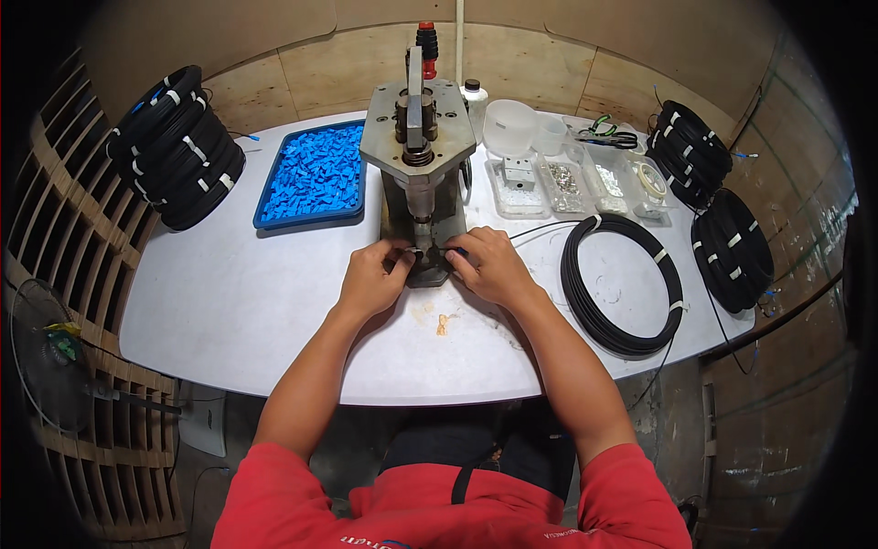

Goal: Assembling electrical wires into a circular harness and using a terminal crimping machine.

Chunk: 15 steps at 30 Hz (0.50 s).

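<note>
A grey metal bench press [419, 137] stands upright at the middle of the table, with its ram pointing down at a small base. On the left side of that base, my left hand [373, 279] is closed, thumb and forefinger pinched at the tooling; whatever they hold is too small to make out. From the other side my right hand [494, 265] pinches a thin black cable close under the ram. The cable runs back behind this hand to a large black cable coil [572, 288] lying flat on the right. The cable's tip is hidden at the tooling.
Left of the press, a blue tray [265, 220] holds many small blue pieces. Stacked cable coils [178, 151] stand far left, and more coils [690, 156] at the right. Clear containers [509, 128], small parts and pliers [608, 139] sit back right. An orange scrap [443, 325] lies near me.
</note>
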Each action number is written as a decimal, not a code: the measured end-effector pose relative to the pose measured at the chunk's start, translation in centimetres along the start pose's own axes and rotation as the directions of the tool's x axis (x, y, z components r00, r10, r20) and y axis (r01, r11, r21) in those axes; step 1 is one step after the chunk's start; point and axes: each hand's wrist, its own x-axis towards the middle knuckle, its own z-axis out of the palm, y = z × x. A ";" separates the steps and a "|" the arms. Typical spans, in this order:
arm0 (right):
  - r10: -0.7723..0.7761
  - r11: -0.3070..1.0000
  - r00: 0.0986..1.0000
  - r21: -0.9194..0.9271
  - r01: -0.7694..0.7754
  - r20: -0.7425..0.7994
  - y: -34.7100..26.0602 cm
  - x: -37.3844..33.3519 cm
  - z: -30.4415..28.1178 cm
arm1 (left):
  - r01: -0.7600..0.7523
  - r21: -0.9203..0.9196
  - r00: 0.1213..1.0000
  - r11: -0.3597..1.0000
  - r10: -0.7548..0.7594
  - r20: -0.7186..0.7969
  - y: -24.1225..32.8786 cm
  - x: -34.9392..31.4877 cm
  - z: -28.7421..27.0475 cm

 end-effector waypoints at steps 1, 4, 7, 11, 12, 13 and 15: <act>0.000 1.000 1.000 -0.001 0.000 -0.001 0.0 0.0 -0.1 | -0.022 0.013 1.000 1.000 0.022 -0.006 0.0 0.0 0.0; 0.006 1.000 1.000 0.005 -0.006 0.007 0.0 0.0 -0.1 | -0.028 0.033 1.000 0.999 0.028 0.007 0.4 -0.2 -0.1; -0.018 1.000 0.999 0.003 0.018 -0.030 0.2 -0.1 0.0 | -0.053 0.034 0.999 0.998 0.053 0.005 0.8 -0.3 0.0; -0.025 1.000 0.999 -0.005 0.025 -0.032 0.0 -0.1 0.1 | -0.032 -0.009 0.999 0.999 0.032 -0.005 -0.3 -0.3 0.4; -0.025 1.000 0.999 -0.007 0.025 -0.022 0.0 -0.1 0.1 | -0.024 -0.042 1.000 0.999 0.023 -0.009 -0.6 -0.3 0.5; -0.025 1.000 0.999 -0.007 0.025 -0.022 -0.1 -0.1 0.0 | -0.015 -0.075 1.000 0.997 0.014 -0.012 -1.0 -0.3 0.5; -0.010 1.000 1.000 -0.004 0.010 -0.009 -0.1 0.0 -0.1 | -0.005 -0.096 1.000 0.995 0.004 -0.012 -1.1 -0.2 0.6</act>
